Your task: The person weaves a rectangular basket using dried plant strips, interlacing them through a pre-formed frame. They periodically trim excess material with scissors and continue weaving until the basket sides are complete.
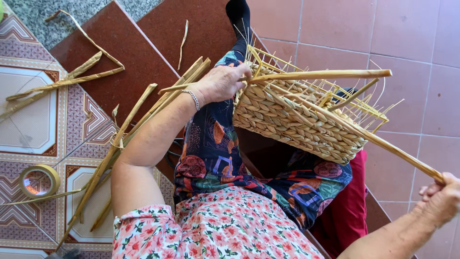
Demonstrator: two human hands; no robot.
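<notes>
A half-woven straw basket [292, 120] rests tilted on my lap, its open frame of thin stakes pointing to the upper right. My left hand [221, 82], with a bracelet on the wrist, presses on the basket's near rim and grips a long dried strand [326, 75] that runs right across the top. My right hand [441, 199] at the lower right edge is closed on the end of another long strand [383, 141], pulled taut diagonally from the basket's weave.
A bundle of long dried reed strands [124, 139] lies on the patterned floor and dark red steps to my left. A roll of tape [38, 181] sits at the far left. A red cushion [350, 206] is under my right leg.
</notes>
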